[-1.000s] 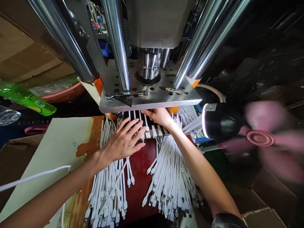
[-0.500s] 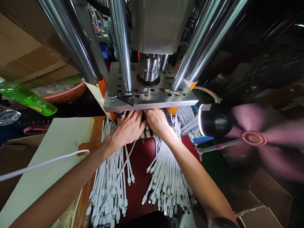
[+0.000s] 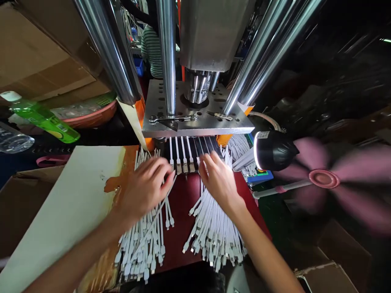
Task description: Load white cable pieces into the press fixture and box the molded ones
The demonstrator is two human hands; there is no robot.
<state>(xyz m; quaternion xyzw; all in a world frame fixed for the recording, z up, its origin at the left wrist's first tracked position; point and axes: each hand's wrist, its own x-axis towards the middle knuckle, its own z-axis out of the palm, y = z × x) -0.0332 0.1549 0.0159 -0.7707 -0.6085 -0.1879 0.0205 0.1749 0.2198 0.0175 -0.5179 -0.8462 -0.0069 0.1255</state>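
My left hand (image 3: 149, 187) is blurred, its fingers loosely bent and the thumb apart, with no held thing showing. It is over the left bundle of white cables (image 3: 142, 244), left of the mould. My right hand (image 3: 218, 179) has bent, blurred fingers at the right part of the mould; whether they pinch anything is unclear. The dark slotted mould (image 3: 180, 167) lies under the press plate (image 3: 198, 132). Several white cables (image 3: 183, 150) lie side by side in it, connectors toward me. The right bundle of white cables (image 3: 214, 232) fans out below my right hand.
A wrench (image 3: 174, 118) and pliers-like tool (image 3: 220, 116) lie on the plate between steel columns (image 3: 167, 61). At right are a lit lamp (image 3: 271, 150) and a spinning pink fan (image 3: 324, 179). A green bottle (image 3: 45, 122) and white board (image 3: 61, 203) are at left.
Both hands have drawn back toward me from beneath the plate, the left one farther. The cables in the mould now show. The view has shifted slightly.
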